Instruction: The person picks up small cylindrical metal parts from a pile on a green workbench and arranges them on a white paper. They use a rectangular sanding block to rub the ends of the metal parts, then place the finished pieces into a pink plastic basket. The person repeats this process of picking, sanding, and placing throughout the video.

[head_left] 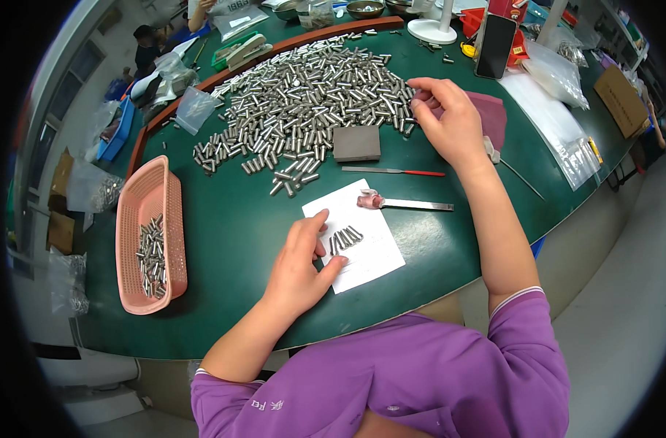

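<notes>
My left hand [298, 257] rests over a white sheet of paper [377, 255], fingers apart and curved beside a short row of several small metal pins [345, 239]. Nothing shows in its grasp. At the right edge of a large heap of steel pins [311, 95], my right hand [450, 123] is held with fingers bent and a gap between thumb and forefinger. No pin can be seen in it. A metal strip tool with a reddish wrapped end [413, 204] lies partly on the paper. Beyond it are a red-handled file [402, 171] and a grey rectangular block [356, 143].
A pink plastic basket [174, 241] with pins stands on the left of the green table [231, 292]. A curved wooden edging [289, 45] bounds the heap. At the right are a dark red cloth [490, 117], an upright phone [495, 46] and plastic bags [556, 77]. Another person [147, 51] is far left.
</notes>
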Available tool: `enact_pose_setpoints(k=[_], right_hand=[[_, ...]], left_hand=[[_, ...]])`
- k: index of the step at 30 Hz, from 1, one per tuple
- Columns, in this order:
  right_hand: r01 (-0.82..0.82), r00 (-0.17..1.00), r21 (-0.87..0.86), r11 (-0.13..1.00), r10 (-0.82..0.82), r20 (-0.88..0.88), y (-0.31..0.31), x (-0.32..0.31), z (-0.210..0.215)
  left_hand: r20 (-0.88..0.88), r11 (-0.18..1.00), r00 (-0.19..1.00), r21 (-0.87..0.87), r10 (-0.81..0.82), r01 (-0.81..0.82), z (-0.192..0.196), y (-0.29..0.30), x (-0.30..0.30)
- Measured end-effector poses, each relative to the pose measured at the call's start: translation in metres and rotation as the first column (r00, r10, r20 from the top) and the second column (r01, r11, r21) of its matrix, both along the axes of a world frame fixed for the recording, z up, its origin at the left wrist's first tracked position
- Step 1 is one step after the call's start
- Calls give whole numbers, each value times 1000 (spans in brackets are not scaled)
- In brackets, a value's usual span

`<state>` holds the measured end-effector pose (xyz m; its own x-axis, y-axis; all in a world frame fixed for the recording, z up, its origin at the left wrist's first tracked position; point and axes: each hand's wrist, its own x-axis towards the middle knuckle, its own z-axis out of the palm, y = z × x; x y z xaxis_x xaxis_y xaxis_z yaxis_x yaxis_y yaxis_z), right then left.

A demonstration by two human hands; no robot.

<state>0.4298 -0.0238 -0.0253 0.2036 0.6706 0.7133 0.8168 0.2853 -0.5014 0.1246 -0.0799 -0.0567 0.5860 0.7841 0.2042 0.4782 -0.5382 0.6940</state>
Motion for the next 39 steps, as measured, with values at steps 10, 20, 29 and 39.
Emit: enact_pose_setpoints(k=[10, 20, 29, 39], right_hand=[[-489, 669, -684, 541, 736, 104, -48, -72, 16], [-430, 631, -683, 590, 738, 240, -50, -85, 2], [-490, 617, -664, 565, 763, 194, -47, -84, -2], [-567, 695, -624, 539, 719, -11, -41, -64, 10]], left_hand=[[50, 998, 999, -64, -15, 18, -7, 5, -1], [66, 998, 997, -48, -26, 29, -13, 5, 2], [167, 997, 986, -70, 2, 10, -9, 3, 0], [-24, 956, 988, 252, -152, 153, -1, 17, -3]])
